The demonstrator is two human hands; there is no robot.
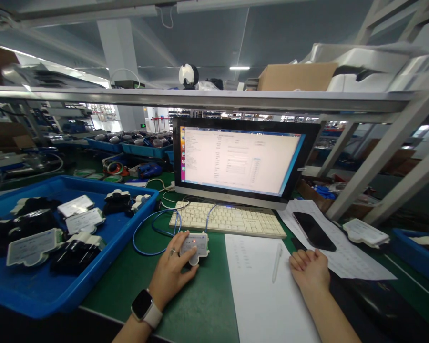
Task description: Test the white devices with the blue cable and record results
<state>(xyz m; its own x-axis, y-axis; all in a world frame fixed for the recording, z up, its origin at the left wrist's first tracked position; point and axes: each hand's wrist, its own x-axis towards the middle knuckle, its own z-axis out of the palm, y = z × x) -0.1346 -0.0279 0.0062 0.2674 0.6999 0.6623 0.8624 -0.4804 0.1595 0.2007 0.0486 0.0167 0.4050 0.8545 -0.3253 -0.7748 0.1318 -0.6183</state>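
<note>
My left hand grips a small white electronic module, fingers over its left side and thumb at its lower edge. A red light glows on the label side. A thin blue cable loops on the green bench, and a blue lead runs from the module's top toward the monitor. My right hand rests loosely curled at the right edge of a white paper sheet, with nothing visible in it. A white pen lies on the sheet, just left of that hand.
A blue tray at left holds several white and black modules. Behind the hands stand a cream keyboard and a lit monitor. At right are a phone on papers, another white module and a black mouse.
</note>
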